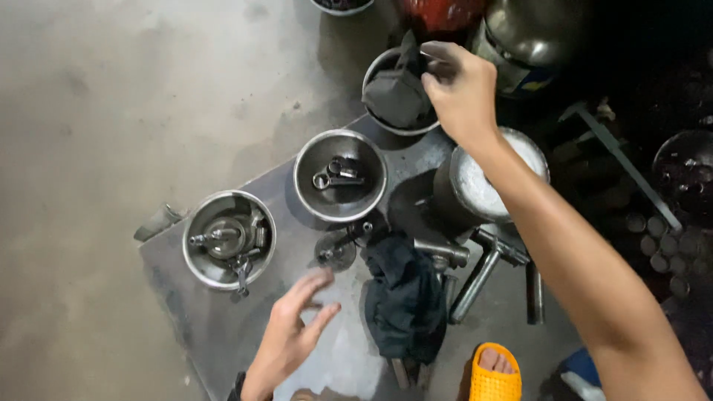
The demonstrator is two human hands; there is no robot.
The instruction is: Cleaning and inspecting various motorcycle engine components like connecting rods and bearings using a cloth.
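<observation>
1. A dark grey rag [397, 93] lies bunched in a steel bowl [373, 70] at the far edge of a metal plate [215, 327] on the floor. One corner of the rag stands up above the rim.
2. The right hand [462, 89] reaches over that bowl from its right side. Its fingers are curled, with the fingertips at the upper right of the rag; whether they actually pinch the cloth cannot be told.
3. The left hand [293, 330] hovers low over the near part of the plate, open, fingers spread, holding nothing, well apart from the rag.
4. Nearer than the rag bowl sits a middle bowl [304, 174] with small metal parts [338, 174] in it, and farther left a third bowl [194, 256] holding a larger metal assembly [226, 238].
5. Just right of the left hand lies a dark blue cloth [405, 297], with steel tools [475, 278] beside it.
6. Under the right forearm stands a pot [445, 200] with white contents [479, 186].
7. A foot in an orange sandal [495, 375] shows at the bottom edge.
</observation>
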